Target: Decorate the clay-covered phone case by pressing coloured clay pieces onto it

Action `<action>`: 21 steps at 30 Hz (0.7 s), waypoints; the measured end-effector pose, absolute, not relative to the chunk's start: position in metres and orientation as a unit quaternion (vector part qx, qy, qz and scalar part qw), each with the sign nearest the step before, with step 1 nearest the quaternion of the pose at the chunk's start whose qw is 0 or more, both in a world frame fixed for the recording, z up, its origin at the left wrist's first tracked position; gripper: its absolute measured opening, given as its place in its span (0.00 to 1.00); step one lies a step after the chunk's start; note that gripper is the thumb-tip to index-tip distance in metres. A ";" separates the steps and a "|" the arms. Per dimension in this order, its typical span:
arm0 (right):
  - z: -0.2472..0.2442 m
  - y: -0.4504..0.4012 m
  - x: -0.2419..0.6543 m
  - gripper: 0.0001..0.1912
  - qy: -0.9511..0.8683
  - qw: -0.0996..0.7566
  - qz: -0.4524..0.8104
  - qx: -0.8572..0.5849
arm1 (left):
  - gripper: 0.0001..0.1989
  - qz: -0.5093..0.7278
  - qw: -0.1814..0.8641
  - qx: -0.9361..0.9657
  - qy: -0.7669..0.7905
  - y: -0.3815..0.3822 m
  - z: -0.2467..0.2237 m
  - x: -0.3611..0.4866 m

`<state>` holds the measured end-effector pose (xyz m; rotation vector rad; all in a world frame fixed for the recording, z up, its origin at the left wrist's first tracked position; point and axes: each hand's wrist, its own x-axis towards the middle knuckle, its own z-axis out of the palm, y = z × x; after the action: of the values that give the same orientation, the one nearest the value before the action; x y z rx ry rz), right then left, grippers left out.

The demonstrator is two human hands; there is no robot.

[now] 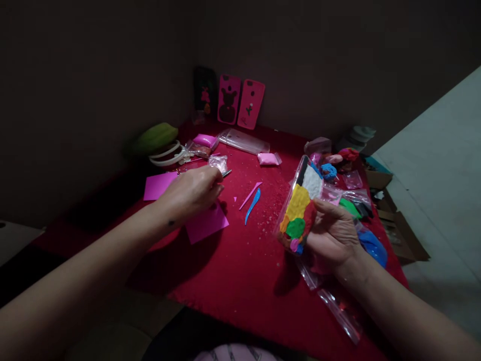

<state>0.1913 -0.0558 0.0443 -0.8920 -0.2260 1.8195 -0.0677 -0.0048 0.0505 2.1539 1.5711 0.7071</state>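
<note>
My right hand [334, 233] grips a clear phone case [299, 198] by its right edge, tilted above the table. Patches of coloured clay cover it: white, yellow, red, green, black, with smaller bits of pink, blue and orange. My left hand [199, 188] is closed above a pink paper sheet [206, 223], its fingertips mostly hidden. A thin metallic tip [227, 173] shows just beyond its knuckles; I cannot tell whether it is held. Between the hands, a pink modelling tool [250, 195] and a blue modelling tool [253, 206] lie on the red cloth [233, 271].
Three decorated phone cases, one of them pink [251, 104], lean on the back wall. Bagged pink clay [269, 159] and a clear case [244, 141] lie before them. A green fruit [154, 140] sits left; blue clay [329, 171] and plastic bags [340, 316] lie right.
</note>
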 end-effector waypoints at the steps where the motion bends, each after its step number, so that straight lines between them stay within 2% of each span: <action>1: 0.045 -0.055 0.193 0.10 -0.104 0.532 0.758 -0.363 | 0.02 0.235 0.190 0.772 0.559 -0.005 0.052 -0.065; 5: 0.047 -0.053 0.199 0.12 -0.135 0.567 0.743 -0.330 | 0.06 0.126 0.206 0.823 0.514 -0.016 0.050 -0.040; 9: 0.051 -0.052 0.200 0.13 -0.127 0.591 0.728 -0.324 | 0.11 0.057 0.147 0.849 0.505 -0.028 0.036 -0.007; 13: 0.053 -0.059 0.198 0.13 -0.090 0.607 0.711 -0.342 | 0.14 0.016 0.107 0.848 0.519 -0.028 0.028 0.010; 21: 0.034 -0.076 0.205 0.08 -0.059 0.612 0.699 -0.366 | 0.12 0.001 0.103 0.850 0.517 -0.024 0.023 0.015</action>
<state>0.2048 -0.0759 0.0342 -0.8441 -0.1353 1.6131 0.0149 -0.0241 0.0231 2.5075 1.5245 0.0042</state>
